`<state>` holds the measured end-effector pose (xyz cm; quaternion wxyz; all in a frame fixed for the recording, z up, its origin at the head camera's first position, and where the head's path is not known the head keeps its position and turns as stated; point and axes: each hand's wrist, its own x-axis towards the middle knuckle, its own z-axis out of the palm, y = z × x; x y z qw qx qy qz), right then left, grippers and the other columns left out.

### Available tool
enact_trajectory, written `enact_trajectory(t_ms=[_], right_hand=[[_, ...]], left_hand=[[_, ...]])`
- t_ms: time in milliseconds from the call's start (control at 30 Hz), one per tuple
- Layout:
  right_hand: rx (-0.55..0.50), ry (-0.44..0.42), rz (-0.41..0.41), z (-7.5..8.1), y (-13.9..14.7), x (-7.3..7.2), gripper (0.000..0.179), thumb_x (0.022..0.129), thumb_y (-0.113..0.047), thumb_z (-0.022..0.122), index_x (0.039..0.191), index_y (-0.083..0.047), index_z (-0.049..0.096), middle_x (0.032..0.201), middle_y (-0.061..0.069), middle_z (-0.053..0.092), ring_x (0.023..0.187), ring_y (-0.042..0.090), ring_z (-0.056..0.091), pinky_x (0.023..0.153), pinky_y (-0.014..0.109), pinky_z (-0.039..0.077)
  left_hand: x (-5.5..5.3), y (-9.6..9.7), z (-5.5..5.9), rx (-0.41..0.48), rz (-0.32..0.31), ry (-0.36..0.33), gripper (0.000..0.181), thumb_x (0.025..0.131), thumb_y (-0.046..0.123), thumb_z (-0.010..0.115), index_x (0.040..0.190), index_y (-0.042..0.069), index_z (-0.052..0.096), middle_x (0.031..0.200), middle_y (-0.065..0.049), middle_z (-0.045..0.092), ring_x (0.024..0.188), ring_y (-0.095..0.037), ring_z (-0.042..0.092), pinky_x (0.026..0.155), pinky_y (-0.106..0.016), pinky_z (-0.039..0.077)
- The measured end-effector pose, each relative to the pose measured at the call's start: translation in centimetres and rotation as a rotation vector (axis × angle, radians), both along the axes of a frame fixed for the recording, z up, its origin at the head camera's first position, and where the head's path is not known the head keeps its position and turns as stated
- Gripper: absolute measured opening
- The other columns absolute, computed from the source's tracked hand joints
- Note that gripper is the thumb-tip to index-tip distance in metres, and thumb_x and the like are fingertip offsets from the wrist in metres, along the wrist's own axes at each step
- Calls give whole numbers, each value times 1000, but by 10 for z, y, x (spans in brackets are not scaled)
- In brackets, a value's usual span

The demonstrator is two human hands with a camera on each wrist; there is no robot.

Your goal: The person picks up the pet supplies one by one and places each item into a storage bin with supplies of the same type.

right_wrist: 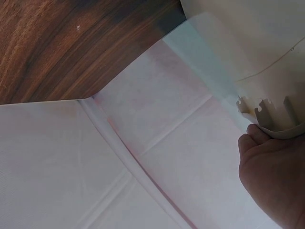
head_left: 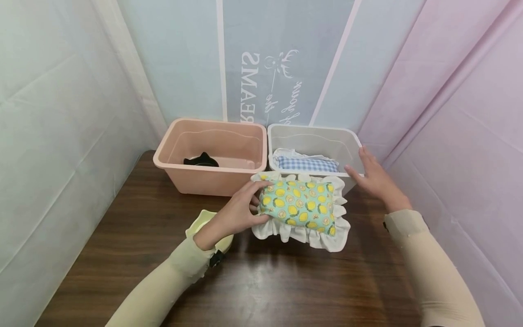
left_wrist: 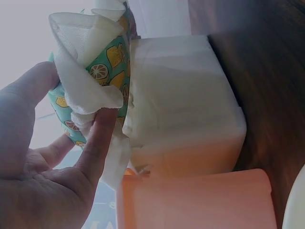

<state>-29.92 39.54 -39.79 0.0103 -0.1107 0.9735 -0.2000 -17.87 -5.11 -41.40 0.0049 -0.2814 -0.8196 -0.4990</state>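
In the head view my left hand (head_left: 239, 206) pinches the left edge of a small lemon-print cushion (head_left: 298, 204) with a white ruffled border. The left wrist view shows the cushion's ruffle (left_wrist: 90, 90) between thumb and fingers. This cushion hangs in front of the pale grey bin (head_left: 314, 131) and hides part of its front wall. Inside that bin lies a blue-and-white checked cushion (head_left: 306, 164) with a white ruffle. My right hand (head_left: 377, 179) grips the bin's right front corner, its fingertips at the rim; the right wrist view also shows the hand (right_wrist: 274, 167) there.
Left of the grey bin stands a pink bin (head_left: 204, 181) holding a black object (head_left: 201, 159) with a pointed outline. A pale yellow-green dish (head_left: 200, 221) sits on the dark wooden table (head_left: 261, 290), partly under my left wrist. Fabric walls (head_left: 461, 150) enclose the sides and back.
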Motion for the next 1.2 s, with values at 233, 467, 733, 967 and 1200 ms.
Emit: enact_trajectory(t_ms=[233,467,733,967,1200], right_hand=[[11,0,-4,1,-1,0,98,109,-63,46,172,-8,-5,179,10,-14,164,47,-4,125,76,11],[13,3,-9,3,-1,0,98,109,-64,46,172,-8,-3,179,10,-14,164,48,-3,123,78,13],[12,-6,1,2,0,-2,97,109,-62,45,172,-7,-4,179,10,-15,163,48,-5,126,75,10],[9,1,-4,2,0,-2,98,109,-64,46,173,-9,-4,179,8,-14,164,46,-4,125,76,11],[6,-6,-7,3,-1,0,98,109,-63,47,172,-8,-4,179,10,-14,163,48,-4,126,75,10]], left_hand=[[-3,-1,8,-11,3,7,80,85,9,91,155,13,51,131,-11,57,93,-17,64,82,-25,63],[-8,-2,15,-2,3,-8,79,86,9,90,155,12,51,132,-11,57,94,-19,65,84,-29,64],[-16,-2,22,-9,29,11,80,86,10,90,155,13,51,133,-10,57,95,-20,64,84,-29,64],[-22,0,24,-11,46,37,81,86,10,91,156,12,50,131,-11,57,95,-20,64,83,-27,63],[-31,3,30,14,49,47,80,86,8,91,156,9,50,128,-14,56,95,-22,65,84,-36,65]])
